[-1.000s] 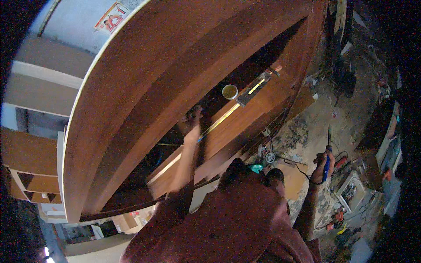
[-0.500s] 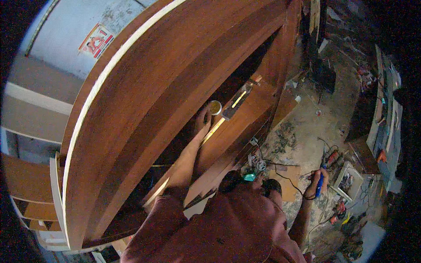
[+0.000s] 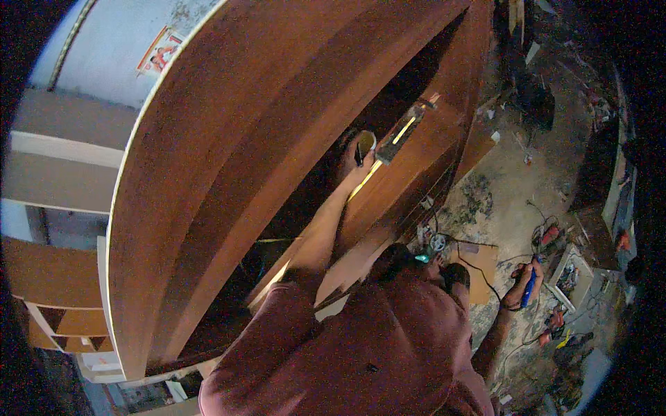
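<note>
My left hand reaches into the dark gap of a large brown wooden cabinet. Its fingers are closed round a small round container with a pale rim and a yellowish inside, which tilts. Just to the right of that hand lies a dark rectangular cutout with a bright strip in it. Out to the right, my right hand grips a blue-handled tool, held well away from the cabinet; its working end cannot be made out.
On the stained floor at right sit a pale open box of small parts, red-and-black tools and loose cables. A brown board lies near my feet. Shelving stands at the left.
The whole view has shifted, so most things sit further right. The round container has tipped over more in my left hand. My right hand still holds the blue-handled tool.
</note>
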The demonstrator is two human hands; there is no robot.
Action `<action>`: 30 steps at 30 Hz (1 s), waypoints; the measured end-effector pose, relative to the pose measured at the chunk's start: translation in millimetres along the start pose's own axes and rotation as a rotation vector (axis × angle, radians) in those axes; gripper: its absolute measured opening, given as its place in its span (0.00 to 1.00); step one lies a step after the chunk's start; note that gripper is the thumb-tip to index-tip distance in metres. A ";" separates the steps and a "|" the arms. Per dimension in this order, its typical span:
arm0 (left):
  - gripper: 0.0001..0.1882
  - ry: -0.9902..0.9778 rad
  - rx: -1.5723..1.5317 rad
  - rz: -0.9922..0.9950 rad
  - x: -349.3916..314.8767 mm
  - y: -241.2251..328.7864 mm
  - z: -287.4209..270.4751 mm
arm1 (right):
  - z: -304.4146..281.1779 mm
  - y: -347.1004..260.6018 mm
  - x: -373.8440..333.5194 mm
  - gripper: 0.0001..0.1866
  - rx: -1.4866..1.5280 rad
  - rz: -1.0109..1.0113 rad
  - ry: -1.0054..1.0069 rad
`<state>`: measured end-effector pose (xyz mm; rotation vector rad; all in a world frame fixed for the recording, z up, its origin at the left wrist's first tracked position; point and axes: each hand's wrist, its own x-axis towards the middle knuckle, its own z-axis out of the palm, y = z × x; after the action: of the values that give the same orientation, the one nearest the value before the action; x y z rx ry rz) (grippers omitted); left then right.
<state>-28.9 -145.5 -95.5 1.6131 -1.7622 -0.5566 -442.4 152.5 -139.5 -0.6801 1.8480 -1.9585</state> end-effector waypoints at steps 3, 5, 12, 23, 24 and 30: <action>0.31 -0.060 -0.079 -0.091 2.4 -3.6 -7.1 | 1.2 6.3 2.4 0.18 0.021 -0.038 -0.043; 0.32 -0.052 -0.076 -0.010 7.5 -12.9 -18.2 | 3.5 9.1 4.8 0.17 0.028 -0.012 -0.024; 0.35 0.080 0.190 0.314 -0.9 -49.9 -55.2 | 4.8 3.2 7.2 0.14 0.011 -0.034 -0.055; 0.54 -0.184 0.152 0.281 -33.7 -23.8 -108.6 | 7.0 7.8 7.2 0.13 0.063 -0.034 -0.059; 0.54 -0.139 0.149 0.158 -39.4 -30.7 -116.7 | 5.5 8.2 7.0 0.14 0.063 -0.046 -0.054; 0.41 0.121 0.727 -0.511 -56.7 -118.3 -178.2 | -2.8 24.0 0.0 0.15 0.111 -0.014 0.018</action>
<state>181.9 -83.7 -68.7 2.5708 -1.5368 -0.0064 -445.5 152.9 -163.5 -0.6446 1.7335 -2.0649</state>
